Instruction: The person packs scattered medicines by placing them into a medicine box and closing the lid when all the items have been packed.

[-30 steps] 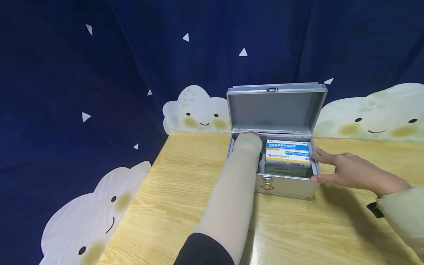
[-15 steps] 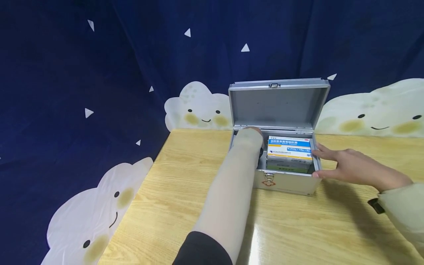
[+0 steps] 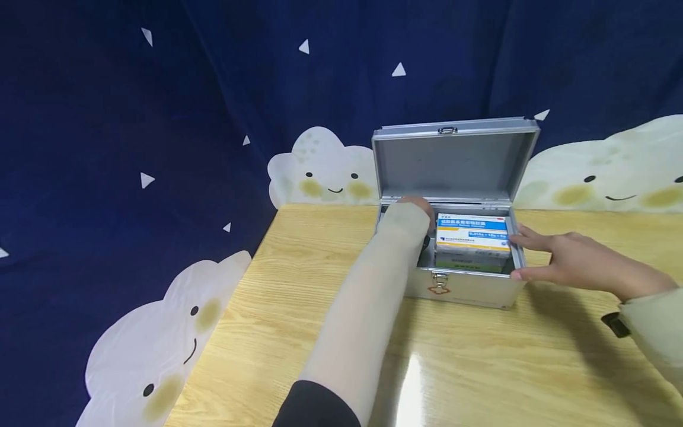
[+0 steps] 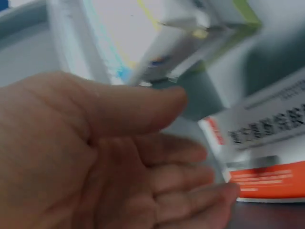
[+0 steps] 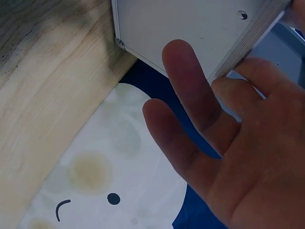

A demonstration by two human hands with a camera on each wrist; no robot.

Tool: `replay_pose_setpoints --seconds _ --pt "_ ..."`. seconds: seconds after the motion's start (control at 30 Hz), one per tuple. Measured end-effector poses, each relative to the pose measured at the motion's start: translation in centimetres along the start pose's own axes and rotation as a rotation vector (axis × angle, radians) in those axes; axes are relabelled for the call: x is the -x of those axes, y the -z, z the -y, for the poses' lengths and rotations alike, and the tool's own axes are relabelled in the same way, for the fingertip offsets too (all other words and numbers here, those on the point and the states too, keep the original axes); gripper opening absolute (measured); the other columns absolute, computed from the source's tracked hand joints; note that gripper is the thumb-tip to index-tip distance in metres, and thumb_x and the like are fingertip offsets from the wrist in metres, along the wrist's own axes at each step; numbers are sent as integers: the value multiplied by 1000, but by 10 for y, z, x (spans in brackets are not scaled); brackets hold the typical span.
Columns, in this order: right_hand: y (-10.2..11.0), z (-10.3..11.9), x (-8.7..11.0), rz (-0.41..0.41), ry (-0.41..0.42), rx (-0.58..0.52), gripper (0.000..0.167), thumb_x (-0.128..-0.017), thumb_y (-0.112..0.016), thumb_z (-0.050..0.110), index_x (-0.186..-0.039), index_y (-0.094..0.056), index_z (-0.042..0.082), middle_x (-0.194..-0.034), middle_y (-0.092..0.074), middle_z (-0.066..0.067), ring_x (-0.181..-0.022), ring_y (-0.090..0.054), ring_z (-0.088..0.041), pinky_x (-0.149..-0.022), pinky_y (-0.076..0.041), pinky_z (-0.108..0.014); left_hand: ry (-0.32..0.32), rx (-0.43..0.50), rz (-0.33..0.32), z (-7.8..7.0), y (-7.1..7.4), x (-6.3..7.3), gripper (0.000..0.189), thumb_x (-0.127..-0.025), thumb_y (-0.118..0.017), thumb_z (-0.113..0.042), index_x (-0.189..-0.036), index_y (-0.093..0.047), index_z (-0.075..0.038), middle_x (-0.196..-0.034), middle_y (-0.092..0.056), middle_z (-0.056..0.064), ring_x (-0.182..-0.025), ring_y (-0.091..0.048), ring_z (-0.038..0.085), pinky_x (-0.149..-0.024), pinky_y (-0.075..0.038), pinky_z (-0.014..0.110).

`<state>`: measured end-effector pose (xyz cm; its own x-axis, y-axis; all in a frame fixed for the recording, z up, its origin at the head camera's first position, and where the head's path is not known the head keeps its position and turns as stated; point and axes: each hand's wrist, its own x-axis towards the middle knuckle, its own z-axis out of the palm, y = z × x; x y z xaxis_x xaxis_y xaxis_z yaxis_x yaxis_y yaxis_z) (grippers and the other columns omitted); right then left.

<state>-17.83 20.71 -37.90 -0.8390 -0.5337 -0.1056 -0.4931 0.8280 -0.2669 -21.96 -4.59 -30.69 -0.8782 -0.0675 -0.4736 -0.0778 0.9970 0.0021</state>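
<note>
An opened metal first-aid case (image 3: 464,290) stands on the table, its lid (image 3: 453,169) tilted back. My left hand (image 3: 418,204) reaches into its left part, mostly hidden by my sleeve in the head view. In the left wrist view that hand (image 4: 119,152) has loosely extended fingers, fingertips right at the edge of a white-and-orange medicine box (image 4: 267,148). My right hand (image 3: 576,258) holds the case's right rim, thumb at the front corner. Two of its fingers bend over the rim in the right wrist view; the other two (image 5: 188,86) stick out beside the wall.
A white-and-blue medicine box (image 3: 472,228) lies over a greenish one (image 3: 469,265) in the right part of the case. The wooden table (image 3: 277,296) meets a dark blue curtain (image 3: 213,71) printed with clouds at its back and left edges.
The head view has tilted slightly, so the case sits a little higher and farther right. My left hand has shifted slightly right inside the case. My right hand stays at the rim.
</note>
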Motion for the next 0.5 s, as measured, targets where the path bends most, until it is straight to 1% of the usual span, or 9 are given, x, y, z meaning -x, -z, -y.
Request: replay_pose_setpoints --seconds 0.03,0.1,0.13,0.17,0.2,0.3,0.37,0.43,0.5 --pt "0 -1 1 -2 -1 2 83 -84 -69 58 -148 -46 10 -155 -38 -23 -56 -48 1 -70 -49 -37 -16 -51 25 -1 2 -2 14 -97 -60 -26 -97 -73 -26 -95 -65 -10 -85 -56 7 -78 -50 20" --pt "1 -3 3 -12 2 10 82 -84 -70 57 -148 -47 10 -155 -38 -23 -55 -47 2 -71 -50 -37 -66 -98 43 1 5 -2 15 -96 -57 -24 -89 -70 -24 -94 -63 -9 -83 -55 7 -74 -48 21" --pt "2 -3 3 -14 7 14 82 -84 -70 57 -147 -47 10 -154 -39 -24 -54 -47 1 -70 -49 -37 -90 -111 59 3 7 -2 14 -96 -55 -24 -88 -66 -23 -93 -61 -8 -82 -54 8 -72 -47 22" --pt "2 -2 2 -17 13 17 82 -84 -70 56 -147 -48 9 -154 -39 -24 -55 -48 2 -72 -50 -39 -109 -119 80 5 10 -3 12 -97 -52 -25 -92 -63 -22 -96 -59 -8 -85 -54 8 -74 -47 23" --pt "3 -1 1 -17 16 16 82 -84 -70 56 -147 -48 10 -154 -38 -24 -55 -48 1 -73 -51 -40 -151 -138 78 10 12 -2 13 -98 -49 -28 -96 -60 -23 -100 -59 -8 -88 -53 8 -75 -46 25" --pt "4 1 0 -10 13 -2 82 -84 -70 58 -147 -48 11 -156 -36 -22 -55 -50 0 -78 -53 -46 -292 -68 46 26 14 1 13 -99 -49 -28 -101 -59 -20 -96 -57 -5 -84 -53 10 -74 -47 26" --pt "5 2 0 -6 4 -15 83 -83 -70 59 -148 -47 11 -157 -34 -21 -55 -50 -1 -81 -53 -49 -371 -19 27 33 14 4 19 -102 -46 -31 -108 -59 -18 -96 -55 -3 -86 -52 11 -78 -46 27" --pt "5 2 1 -2 -4 -26 83 -83 -70 59 -148 -47 12 -158 -33 -21 -55 -51 -2 -82 -53 -50 -465 -7 -12 40 14 7 23 -103 -46 -30 -109 -63 -16 -97 -58 -3 -88 -55 11 -81 -48 27" --pt "4 2 0 -2 -3 -23 84 -83 -70 59 -148 -47 11 -157 -34 -21 -56 -51 -2 -82 -53 -50 -513 8 -53 46 13 15 32 -104 -46 -31 -126 -63 -15 -117 -64 -1 -104 -60 11 -93 -49 28"
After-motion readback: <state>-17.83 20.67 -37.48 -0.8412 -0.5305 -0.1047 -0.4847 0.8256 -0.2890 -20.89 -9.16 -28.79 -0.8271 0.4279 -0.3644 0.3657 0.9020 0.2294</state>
